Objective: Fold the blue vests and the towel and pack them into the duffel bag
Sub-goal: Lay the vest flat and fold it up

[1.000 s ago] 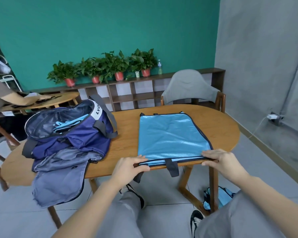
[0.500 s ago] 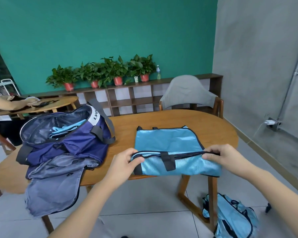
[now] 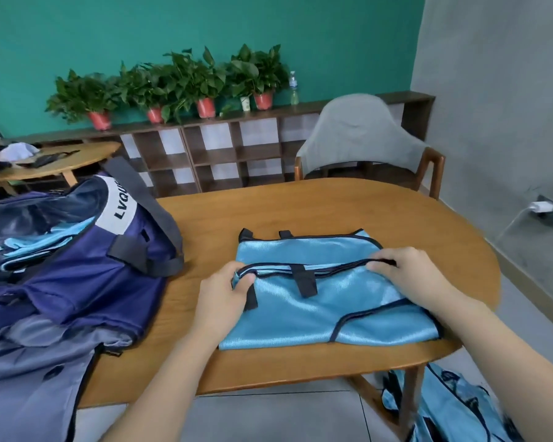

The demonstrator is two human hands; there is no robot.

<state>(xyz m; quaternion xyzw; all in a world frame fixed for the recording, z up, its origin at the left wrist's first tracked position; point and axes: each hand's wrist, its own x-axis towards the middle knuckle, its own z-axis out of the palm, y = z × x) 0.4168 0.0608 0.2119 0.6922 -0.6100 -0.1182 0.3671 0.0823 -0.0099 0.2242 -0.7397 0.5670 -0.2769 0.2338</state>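
Two hands hold one blue vest [image 3: 326, 301] on the wooden worktop [image 3: 300, 205]. The left hand [image 3: 219, 301] pinches the folded edge at its left end, and the right hand [image 3: 409, 275] pinches the same dark-trimmed edge at its right end. That edge is folded over toward the far side. The vest lies flat with its long side running left to right. To the left sits the open duffel bag [image 3: 87, 250], with more blue cloth inside. More blue vests [image 3: 444, 409] lie on the floor under the worktop.
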